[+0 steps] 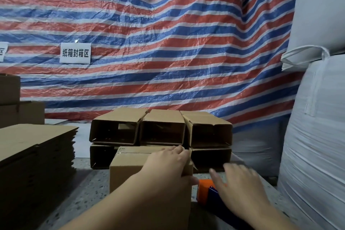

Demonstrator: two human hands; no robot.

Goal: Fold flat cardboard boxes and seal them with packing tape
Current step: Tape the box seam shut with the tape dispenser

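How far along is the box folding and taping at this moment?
Done: folded boxes stacked open-ended at the back. In hand: left hand steadies the box while the right hand is over the tape dispenser. Left: the flat cardboard stack.

The scene is seen from a single wide-angle camera worn on the head, directed forward and slightly down. The hands (168, 166) and the box (130, 170) are met close at the lower edge, with both forearms entering from below. The striped tarpaulin (168, 43) on the far side fills the upper frame. Straight lines are bent near the edges. No second view is given.
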